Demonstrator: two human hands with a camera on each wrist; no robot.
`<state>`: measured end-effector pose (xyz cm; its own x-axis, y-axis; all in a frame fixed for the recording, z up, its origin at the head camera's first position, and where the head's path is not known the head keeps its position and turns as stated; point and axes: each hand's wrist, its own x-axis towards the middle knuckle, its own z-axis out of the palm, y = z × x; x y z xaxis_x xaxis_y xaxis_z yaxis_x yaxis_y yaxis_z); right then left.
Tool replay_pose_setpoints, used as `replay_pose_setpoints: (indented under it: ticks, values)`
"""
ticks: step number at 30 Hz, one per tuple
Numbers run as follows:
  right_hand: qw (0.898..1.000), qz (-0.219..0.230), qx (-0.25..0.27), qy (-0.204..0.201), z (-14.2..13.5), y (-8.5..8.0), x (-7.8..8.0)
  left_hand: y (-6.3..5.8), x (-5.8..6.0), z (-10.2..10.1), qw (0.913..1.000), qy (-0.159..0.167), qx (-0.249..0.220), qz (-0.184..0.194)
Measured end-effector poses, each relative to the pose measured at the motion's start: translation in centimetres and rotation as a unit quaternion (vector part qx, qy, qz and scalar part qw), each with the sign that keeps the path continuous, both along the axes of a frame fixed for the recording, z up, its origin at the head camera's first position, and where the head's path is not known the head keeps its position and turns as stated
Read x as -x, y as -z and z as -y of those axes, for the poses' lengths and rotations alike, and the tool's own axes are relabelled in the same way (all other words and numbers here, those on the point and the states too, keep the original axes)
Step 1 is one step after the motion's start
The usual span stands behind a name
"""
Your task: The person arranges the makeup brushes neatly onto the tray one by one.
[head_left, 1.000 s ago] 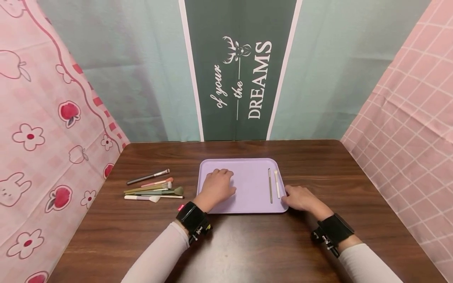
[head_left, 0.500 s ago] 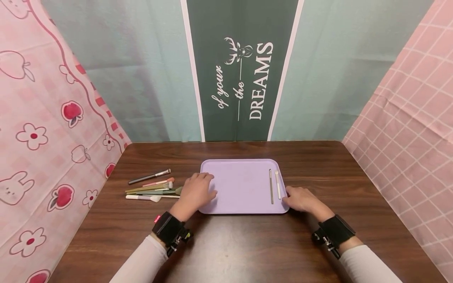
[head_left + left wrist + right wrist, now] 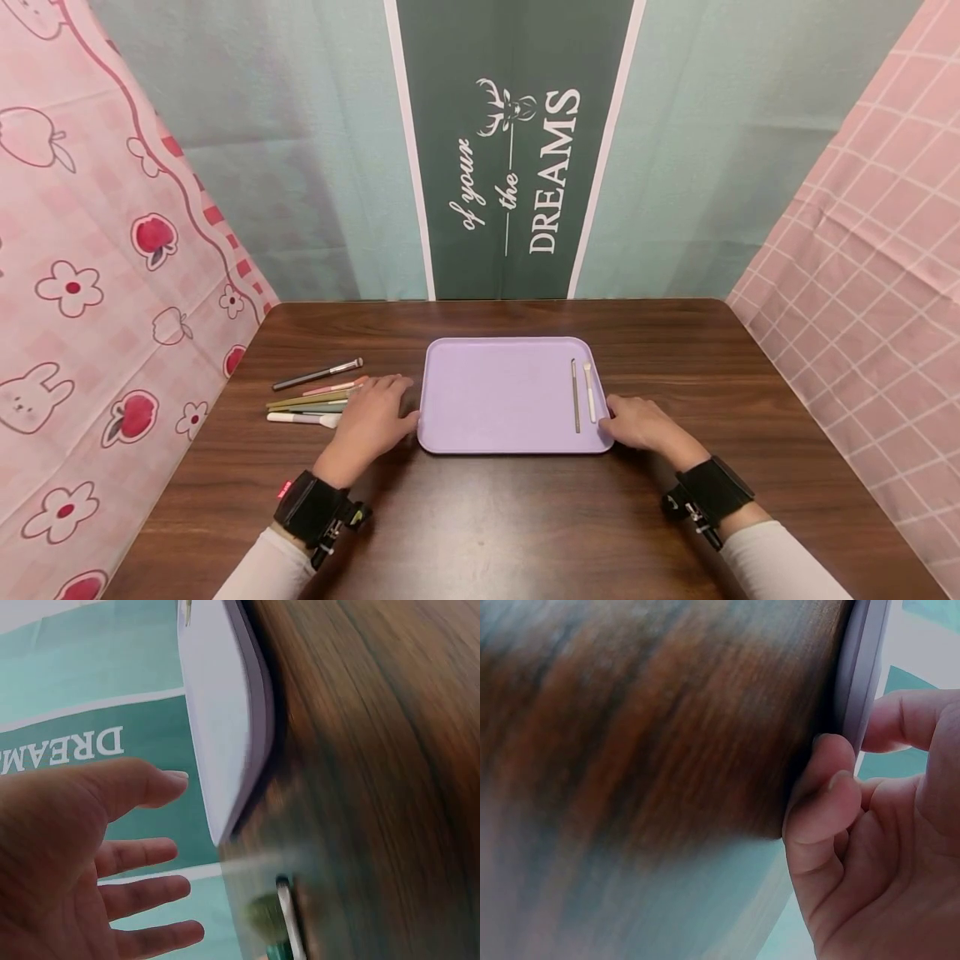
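Note:
A lilac tray (image 3: 495, 400) lies flat on the table, with a thin grey makeup brush (image 3: 576, 398) and a white one (image 3: 590, 393) near its right side. My right hand (image 3: 643, 422) grips the tray's right rim near the front corner; in the right wrist view, thumb and curled fingers sit on either side of the rim (image 3: 859, 667). My left hand (image 3: 371, 421) hovers between the tray and a pile of makeup brushes (image 3: 307, 406), covering some brush heads. Its fingers are spread and hold nothing in the left wrist view, where a green brush head (image 3: 266, 915) shows below.
A dark-handled makeup brush (image 3: 317, 375) lies apart, just behind the pile. The brown wooden table (image 3: 495, 525) meets a green curtain (image 3: 337, 208) at the back. Pink cloths hang at the left (image 3: 112, 292) and right (image 3: 862, 292).
My left hand has moved left, from over the tray to the right end of the brush pile. My right hand has stayed at the tray's rim, and the brushes on the tray lie as before.

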<state>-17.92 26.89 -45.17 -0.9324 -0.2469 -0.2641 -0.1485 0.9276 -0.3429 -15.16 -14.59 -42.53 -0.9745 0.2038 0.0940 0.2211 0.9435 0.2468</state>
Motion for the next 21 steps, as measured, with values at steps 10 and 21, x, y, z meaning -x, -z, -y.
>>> replay_pose_setpoints:
  ticks: [10,21]
  values:
    - [1.000,0.004,0.001,-0.004,-0.1,0.0,0.2,0.1,-0.8,2.9,0.9998,-0.011,-0.006,-0.015]
    - [1.000,0.002,-0.004,-0.007,-0.1,0.1,0.2,-0.1,-1.9,5.8,0.9995,-0.018,-0.008,-0.026]
